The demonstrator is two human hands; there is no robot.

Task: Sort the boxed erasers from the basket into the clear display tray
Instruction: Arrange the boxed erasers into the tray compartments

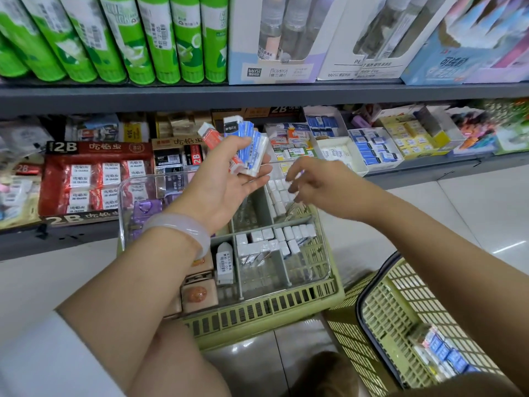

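The clear plastic display tray [320, 270] lies open from above, resting on a green slatted crate [266, 310]. Its near-right compartment [297, 270] shows bare floor; white boxed erasers [274, 239] fill the cells behind. The left forearm [160, 270] crosses the tray's left side. The green mesh basket [400, 305] stands open at right.

We see the clear display tray [124, 196] resting on a crate [266, 316] on the floor [472, 202], near the low shelf [429, 167]. In its right compartments small erasers [274, 239] stand in rows. A basket [400, 310] sits to the crate's right, nearer us, with boxed erasers [446, 353] in its near corner. Above the tray's far side, the left hand [226, 179] holds a fan of boxed erasers [246, 144]; the right hand [317, 179] hovers just beside it, to the right.
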